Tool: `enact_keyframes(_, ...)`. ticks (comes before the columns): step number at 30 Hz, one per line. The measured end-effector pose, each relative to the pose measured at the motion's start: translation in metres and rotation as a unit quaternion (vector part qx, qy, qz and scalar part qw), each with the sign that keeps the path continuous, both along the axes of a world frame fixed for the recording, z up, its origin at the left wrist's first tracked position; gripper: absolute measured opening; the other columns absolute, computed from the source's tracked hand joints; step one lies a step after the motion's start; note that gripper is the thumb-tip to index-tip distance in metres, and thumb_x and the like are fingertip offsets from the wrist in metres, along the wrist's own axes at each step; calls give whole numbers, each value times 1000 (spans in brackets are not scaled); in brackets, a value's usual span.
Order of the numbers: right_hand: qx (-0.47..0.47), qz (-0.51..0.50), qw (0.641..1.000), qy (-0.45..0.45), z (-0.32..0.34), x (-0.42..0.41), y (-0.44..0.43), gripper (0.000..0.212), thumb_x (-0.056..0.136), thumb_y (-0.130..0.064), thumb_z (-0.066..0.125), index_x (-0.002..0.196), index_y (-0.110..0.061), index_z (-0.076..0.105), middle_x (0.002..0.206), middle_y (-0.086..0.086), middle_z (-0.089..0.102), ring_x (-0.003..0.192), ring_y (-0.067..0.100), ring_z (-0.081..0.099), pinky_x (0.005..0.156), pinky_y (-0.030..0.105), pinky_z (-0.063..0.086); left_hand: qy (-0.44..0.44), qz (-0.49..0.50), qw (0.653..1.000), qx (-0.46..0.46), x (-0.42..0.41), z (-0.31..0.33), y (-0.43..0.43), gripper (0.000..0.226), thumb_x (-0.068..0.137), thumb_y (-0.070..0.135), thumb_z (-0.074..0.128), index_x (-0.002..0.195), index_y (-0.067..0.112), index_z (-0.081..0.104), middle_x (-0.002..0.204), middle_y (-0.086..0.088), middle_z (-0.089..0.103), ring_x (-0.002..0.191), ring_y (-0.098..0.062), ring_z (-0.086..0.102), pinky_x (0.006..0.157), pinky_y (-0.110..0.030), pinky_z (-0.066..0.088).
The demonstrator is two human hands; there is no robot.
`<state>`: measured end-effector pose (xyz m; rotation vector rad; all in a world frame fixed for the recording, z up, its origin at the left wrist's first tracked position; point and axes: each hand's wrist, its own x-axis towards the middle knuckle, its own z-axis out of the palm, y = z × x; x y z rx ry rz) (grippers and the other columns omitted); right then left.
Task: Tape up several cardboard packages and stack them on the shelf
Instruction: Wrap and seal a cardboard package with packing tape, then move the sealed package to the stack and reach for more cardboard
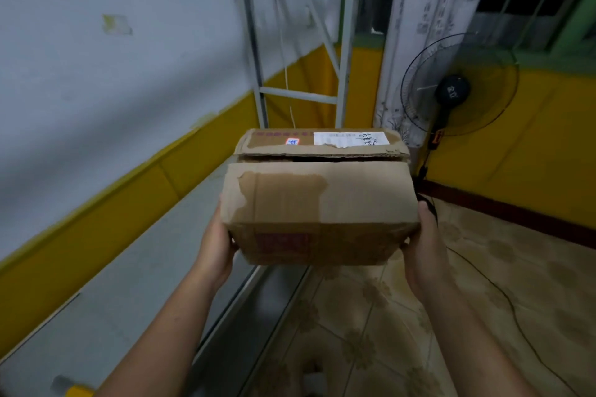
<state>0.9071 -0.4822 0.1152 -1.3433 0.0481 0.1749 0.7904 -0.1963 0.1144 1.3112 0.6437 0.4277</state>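
A worn brown cardboard box [319, 200] is held in the air in front of me, over the edge of a grey shelf board [106, 300]. Its top flaps are folded down with a dark gap between them, and a white label sits on the far flap. My left hand [216, 237] grips the box's lower left side, fingers hidden beneath it. My right hand [425, 245] grips the lower right side, thumb up along the edge. The shelf's white metal uprights [258, 68] rise behind the box.
A black floor fan [458, 87] stands at the right by a patterned curtain [419, 42], its cable trailing over the tiled floor [403, 316]. A white and yellow wall runs along the left. A yellow and grey object [72, 388] lies on the shelf at the bottom left.
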Motion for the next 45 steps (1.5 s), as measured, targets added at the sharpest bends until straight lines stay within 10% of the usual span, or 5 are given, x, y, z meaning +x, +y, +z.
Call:
enact_keyframes(14,-13,60,998,-1,-27,201,42,51,81,-83,53,123,-58,67,132,-19,69,126,3,61,109,40,43,-4,20,1000,-9,199,-32,48,37,112,49,39,115,54,75,120,11,77,107,-8,73,84,-34,55)
enact_keyframes(23,-29,146,989,-12,-38,282,125,51,82,-71,48,124,-50,68,125,-12,72,114,8,68,88,36,54,-18,128,991,-41,256,-55,112,34,114,40,37,135,38,64,125,13,75,117,-12,70,92,-36,54)
enact_keyframes(27,-33,190,980,-45,-55,318,160,55,92,-66,42,143,-48,53,142,-16,61,131,10,58,106,46,50,-20,167,984,-64,294,-66,141,34,113,37,41,133,32,67,127,5,75,123,-20,67,99,-41,54)
enact_keyframes(38,-105,219,970,20,-113,381,223,49,109,-51,35,156,-40,32,163,-11,30,148,17,32,108,34,33,68,273,945,-165,379,-86,196,55,102,77,27,119,42,66,129,9,65,119,-18,54,114,-52,38)
enact_keyframes(45,-104,224,968,43,-145,391,267,43,108,-25,52,147,-38,38,141,-15,48,137,18,47,100,21,46,60,251,948,-187,419,-98,236,74,104,74,15,160,32,41,161,3,45,149,-30,39,116,-68,36)
